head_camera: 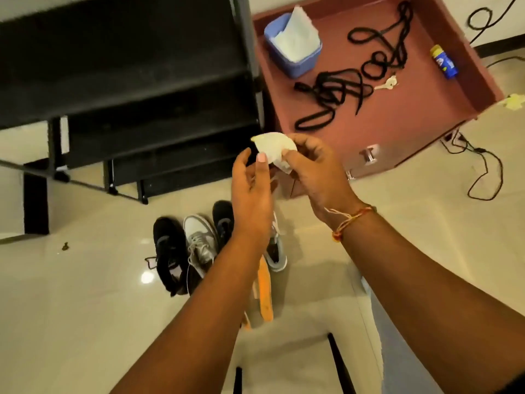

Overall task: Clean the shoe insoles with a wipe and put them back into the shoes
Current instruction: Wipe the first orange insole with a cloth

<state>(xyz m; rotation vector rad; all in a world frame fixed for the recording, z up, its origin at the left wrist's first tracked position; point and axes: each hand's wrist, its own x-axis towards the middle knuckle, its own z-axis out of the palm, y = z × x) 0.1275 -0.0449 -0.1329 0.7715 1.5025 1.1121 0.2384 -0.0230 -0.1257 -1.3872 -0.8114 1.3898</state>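
My right hand (315, 166) pinches a crumpled white wipe (274, 146) in mid-air above the floor. My left hand (251, 183) is raised beside it, thumb up at the wipe's lower edge, fingers loosely straight. Below on the floor stand two black shoes (169, 251) and two grey shoes (200, 240), side by side; my left forearm hides part of the right pair. An orange insole (265, 291) lies on the floor just in front of the shoes, with another orange piece (245, 322) showing beside my forearm.
A reddish-brown cabinet (403, 115) at the upper right carries a blue tub of wipes (292, 44), black laces (338, 89), a key (387, 83) and a blue stick (443, 62). A black shoe rack (127, 81) fills the upper left. Cables (483, 172) trail right.
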